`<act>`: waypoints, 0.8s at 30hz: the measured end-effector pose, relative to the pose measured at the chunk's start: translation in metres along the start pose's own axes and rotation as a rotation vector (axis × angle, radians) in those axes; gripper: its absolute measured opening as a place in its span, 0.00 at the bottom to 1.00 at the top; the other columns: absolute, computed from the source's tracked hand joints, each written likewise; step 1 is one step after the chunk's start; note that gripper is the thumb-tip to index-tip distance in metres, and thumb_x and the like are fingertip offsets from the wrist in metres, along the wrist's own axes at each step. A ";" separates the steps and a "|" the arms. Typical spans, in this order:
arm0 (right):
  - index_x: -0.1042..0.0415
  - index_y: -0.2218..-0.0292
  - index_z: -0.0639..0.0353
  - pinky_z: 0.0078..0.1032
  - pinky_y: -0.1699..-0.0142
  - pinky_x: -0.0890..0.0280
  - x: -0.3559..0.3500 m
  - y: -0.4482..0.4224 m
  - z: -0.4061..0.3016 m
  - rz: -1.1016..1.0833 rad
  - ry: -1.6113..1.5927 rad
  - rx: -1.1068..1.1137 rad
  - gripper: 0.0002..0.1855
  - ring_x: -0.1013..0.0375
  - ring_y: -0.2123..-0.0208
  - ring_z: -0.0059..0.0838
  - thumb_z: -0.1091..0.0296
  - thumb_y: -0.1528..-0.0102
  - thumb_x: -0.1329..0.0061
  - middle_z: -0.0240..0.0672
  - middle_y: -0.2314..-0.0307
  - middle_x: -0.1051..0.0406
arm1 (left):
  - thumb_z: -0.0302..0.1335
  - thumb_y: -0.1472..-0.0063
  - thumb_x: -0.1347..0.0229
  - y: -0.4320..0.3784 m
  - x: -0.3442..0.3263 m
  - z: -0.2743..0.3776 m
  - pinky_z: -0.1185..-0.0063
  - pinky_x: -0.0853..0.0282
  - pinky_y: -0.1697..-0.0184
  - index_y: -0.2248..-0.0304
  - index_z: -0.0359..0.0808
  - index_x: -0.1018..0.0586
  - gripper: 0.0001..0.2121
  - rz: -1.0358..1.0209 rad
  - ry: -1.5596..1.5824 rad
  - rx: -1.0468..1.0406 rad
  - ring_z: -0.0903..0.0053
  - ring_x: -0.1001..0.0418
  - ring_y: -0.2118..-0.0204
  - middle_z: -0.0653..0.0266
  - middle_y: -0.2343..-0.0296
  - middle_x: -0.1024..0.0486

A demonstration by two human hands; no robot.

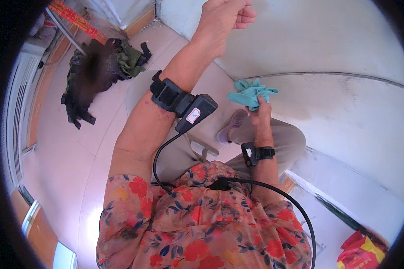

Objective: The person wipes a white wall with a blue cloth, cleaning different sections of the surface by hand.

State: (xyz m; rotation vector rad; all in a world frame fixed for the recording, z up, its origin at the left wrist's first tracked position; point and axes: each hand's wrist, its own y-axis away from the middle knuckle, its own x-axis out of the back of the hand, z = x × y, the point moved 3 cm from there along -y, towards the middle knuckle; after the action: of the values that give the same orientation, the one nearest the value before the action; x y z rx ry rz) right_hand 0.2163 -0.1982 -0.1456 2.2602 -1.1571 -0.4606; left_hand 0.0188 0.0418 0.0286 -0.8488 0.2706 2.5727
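Note:
My left hand (224, 22) is raised at the top edge of the view, in front of a white upright panel (309, 37). Its fingers are curled in; part of the hand is cut off, and I see nothing held in it. Lower and to the right, my right hand (261, 112) grips a crumpled teal cloth (250, 94) between thumb and fingers. The cloth bunches up above the hand, close to the panel's lower part (336, 111). Black straps with small cabled devices sit on my left forearm (175, 97) and right wrist (257, 154).
Dark green and black fabric (128, 59) lies heaped on the pink tiled floor (74, 148), beside a metal pole (65, 32) and a red band (77, 20). A low stool (205, 148) shows between my legs. A red and yellow bag (360, 252) lies at lower right.

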 end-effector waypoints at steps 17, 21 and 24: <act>0.36 0.57 0.51 0.36 0.60 0.38 -0.011 -0.107 0.119 0.179 -0.474 -0.261 0.16 0.35 0.65 0.34 0.54 0.42 0.66 0.34 0.63 0.34 | 0.32 0.38 0.56 0.019 -0.025 -0.001 0.83 0.35 0.63 0.64 0.29 0.27 0.13 -0.164 -0.038 0.074 0.81 0.30 0.69 0.63 0.72 0.27; 0.35 0.57 0.52 0.39 0.57 0.39 -0.012 -0.128 0.117 0.176 -0.589 -0.166 0.18 0.35 0.64 0.36 0.54 0.43 0.67 0.37 0.62 0.34 | 0.31 0.38 0.57 0.017 -0.026 0.003 0.83 0.35 0.62 0.63 0.29 0.28 0.13 -0.184 -0.046 0.115 0.81 0.31 0.68 0.63 0.72 0.28; 0.36 0.55 0.55 0.45 0.52 0.41 -0.008 -0.156 0.127 0.146 -0.539 -0.149 0.21 0.35 0.59 0.41 0.54 0.43 0.69 0.40 0.59 0.34 | 0.31 0.38 0.57 0.019 -0.024 0.003 0.83 0.35 0.62 0.63 0.29 0.28 0.13 -0.162 -0.080 0.060 0.82 0.31 0.68 0.64 0.72 0.28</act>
State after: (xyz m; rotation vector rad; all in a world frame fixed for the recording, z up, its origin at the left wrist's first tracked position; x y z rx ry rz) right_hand 0.2433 -0.1576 -0.3410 1.9586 -1.4743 -1.1025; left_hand 0.0261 0.0181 0.0468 -0.7141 0.2439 2.4281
